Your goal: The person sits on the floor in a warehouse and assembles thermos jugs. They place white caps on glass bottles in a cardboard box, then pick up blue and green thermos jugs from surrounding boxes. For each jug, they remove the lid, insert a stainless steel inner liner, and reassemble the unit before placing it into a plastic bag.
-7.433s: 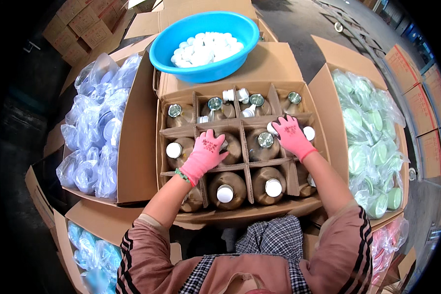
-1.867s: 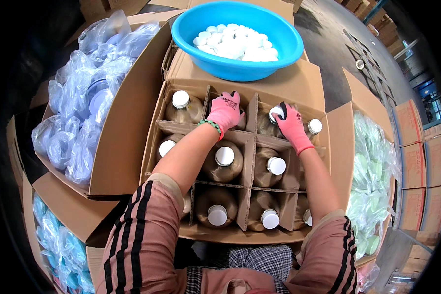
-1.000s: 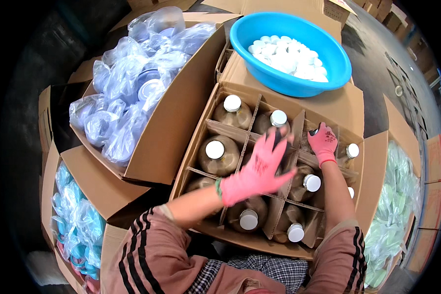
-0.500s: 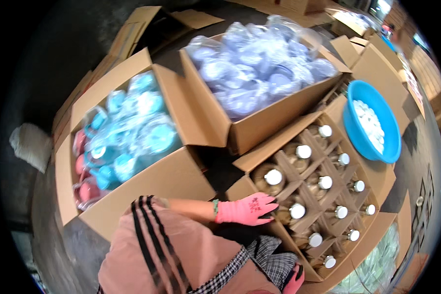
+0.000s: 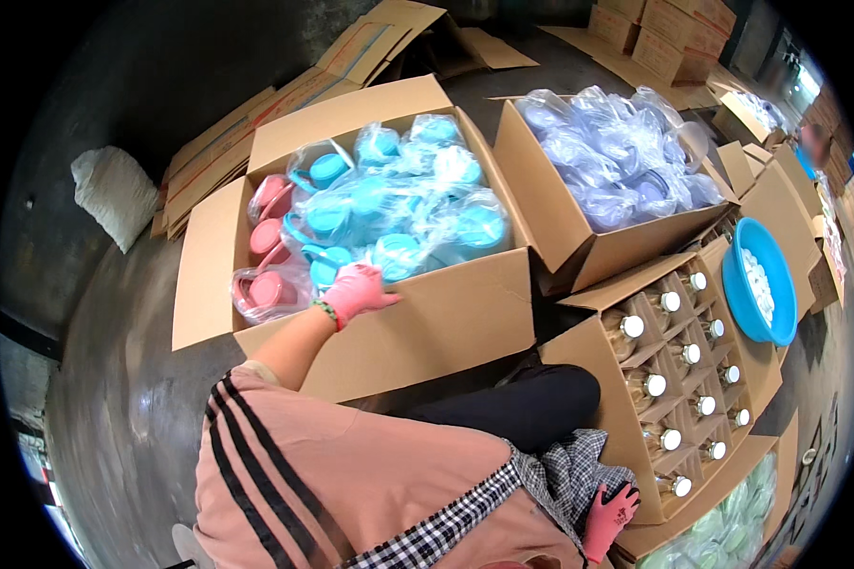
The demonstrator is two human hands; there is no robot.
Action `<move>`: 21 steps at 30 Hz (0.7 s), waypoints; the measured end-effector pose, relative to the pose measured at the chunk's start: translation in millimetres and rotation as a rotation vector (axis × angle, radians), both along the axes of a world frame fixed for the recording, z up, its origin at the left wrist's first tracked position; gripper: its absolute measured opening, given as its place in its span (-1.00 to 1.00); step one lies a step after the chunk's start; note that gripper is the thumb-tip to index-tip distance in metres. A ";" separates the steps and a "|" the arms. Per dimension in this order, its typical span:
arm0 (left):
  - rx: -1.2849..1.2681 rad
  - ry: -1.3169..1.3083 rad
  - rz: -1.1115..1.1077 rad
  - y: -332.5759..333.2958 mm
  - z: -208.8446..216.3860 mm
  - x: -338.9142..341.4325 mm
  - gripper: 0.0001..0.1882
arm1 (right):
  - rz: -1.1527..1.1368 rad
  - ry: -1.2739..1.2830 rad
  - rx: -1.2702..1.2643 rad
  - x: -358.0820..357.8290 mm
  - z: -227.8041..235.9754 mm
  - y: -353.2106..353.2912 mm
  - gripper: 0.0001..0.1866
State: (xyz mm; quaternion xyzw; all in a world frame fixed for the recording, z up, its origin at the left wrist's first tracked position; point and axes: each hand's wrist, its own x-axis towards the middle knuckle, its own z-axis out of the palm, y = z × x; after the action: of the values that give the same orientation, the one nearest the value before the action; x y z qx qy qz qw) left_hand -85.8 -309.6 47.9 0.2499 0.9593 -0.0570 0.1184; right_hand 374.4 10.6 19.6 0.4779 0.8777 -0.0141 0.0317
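My left hand (image 5: 359,291), in a pink glove, hovers at the near edge of an open carton (image 5: 408,327). Its fingers look loosely apart and nothing shows in them; the tips are partly hard to see. Inside the carton stand plastic-bagged jugs with turquoise lids (image 5: 396,254) and, at its left, several with pink lids (image 5: 267,287). Low on the right, my right hand (image 5: 610,520) wears a pink glove with black fingertips. Its fingers are spread beside a checkered cloth (image 5: 579,474) and the divided carton (image 5: 584,375) of clear bottles with white caps (image 5: 654,385).
A second carton (image 5: 626,248) holds bagged lavender-lidded items. The blue basin (image 5: 789,327) with small white caps rests to the right. Green bagged items (image 5: 726,531) lie in a carton at lower right. Flattened cardboard (image 5: 294,90) and a white sack (image 5: 114,199) lie behind.
My left hand has moved left, from the bottle carton to the near edge of the turquoise-lid carton. The view has swung left, and more of my right hand shows, its fingers spread.
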 end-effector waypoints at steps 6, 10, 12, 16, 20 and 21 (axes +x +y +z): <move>0.124 -0.232 0.154 -56.3 -19.2 5.2 -0.45 | 0.026 0.004 0.076 -11.8 -2.2 -17.6 -0.43; 0.064 -0.215 0.117 -55.6 -32.2 6.7 -0.47 | 0.036 -0.005 0.109 -22.9 -4.3 -26.3 -0.42; 0.014 -0.235 0.137 -54.3 -30.0 15.3 -0.51 | 0.041 0.005 0.106 -24.6 -10.2 -28.5 -0.42; 0.067 -0.282 0.060 -48.4 -26.0 17.4 -0.52 | 0.026 -0.027 0.096 -30.6 3.1 -34.3 -0.44; 0.182 -0.420 0.040 -26.2 -5.1 9.7 -0.50 | 0.001 -0.162 0.053 -51.9 18.6 -41.1 -0.42; 0.222 -0.446 0.050 -15.6 2.7 7.1 -0.48 | 0.018 -0.170 0.057 -56.4 18.2 -42.7 -0.44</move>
State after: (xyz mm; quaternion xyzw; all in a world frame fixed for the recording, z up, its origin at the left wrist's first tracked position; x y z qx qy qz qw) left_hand -78.7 -325.3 50.6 0.2438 0.9158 0.1084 0.3001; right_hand 317.9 -32.1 37.8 0.4702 0.8761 0.0520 0.0926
